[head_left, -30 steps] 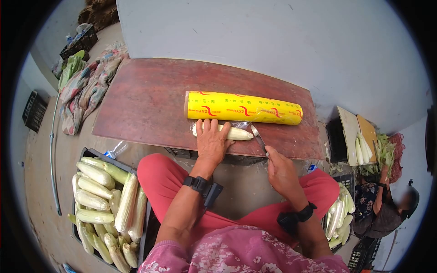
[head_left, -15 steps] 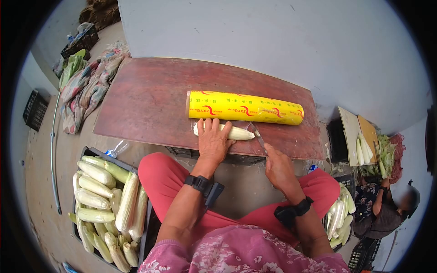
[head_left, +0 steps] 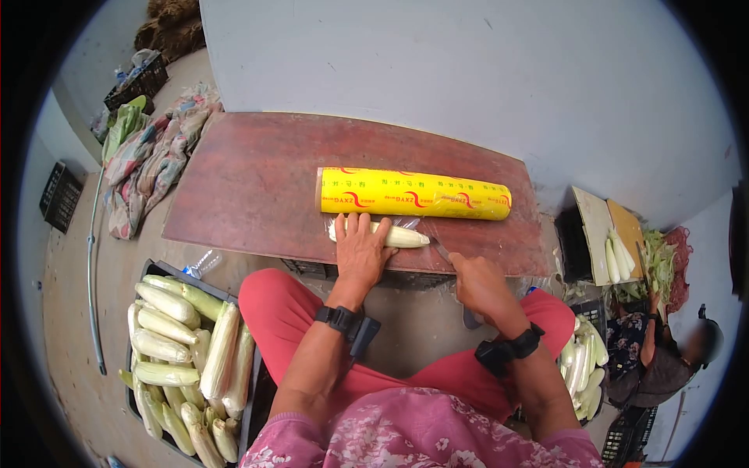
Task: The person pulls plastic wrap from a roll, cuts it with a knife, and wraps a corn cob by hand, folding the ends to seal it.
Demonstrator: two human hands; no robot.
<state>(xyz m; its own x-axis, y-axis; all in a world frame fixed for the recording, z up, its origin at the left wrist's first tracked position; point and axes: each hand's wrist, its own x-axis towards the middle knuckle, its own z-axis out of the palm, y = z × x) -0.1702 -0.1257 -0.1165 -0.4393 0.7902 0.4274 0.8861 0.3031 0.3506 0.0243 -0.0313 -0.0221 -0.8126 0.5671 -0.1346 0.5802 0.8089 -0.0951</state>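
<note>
On the reddish wooden table (head_left: 257,168) lies a pale ear of corn in its thin husk (head_left: 404,236). My left hand (head_left: 360,248) presses down on its left part, fingers laid over it, and holds it against the table. My right hand (head_left: 476,282) is closed round the handle of a knife (head_left: 440,248); the handle is mostly hidden by the fingers. The blade points up and left, its tip close beside the right end of the corn. Just behind the corn rests a yellow roll of cling film (head_left: 413,193).
A black crate heaped with husked-down corn ears (head_left: 168,327) stands at my left. Another crate of corn (head_left: 581,366) is at my right. A co-worker (head_left: 663,351) sits at the far right by a board with corn (head_left: 618,256). A plastic bottle (head_left: 203,263) lies by the left crate.
My right hand and the knife have moved slightly down, and the blade has shifted at the corn's right end. My left hand stays on the corn. The whole view has shifted a little.
</note>
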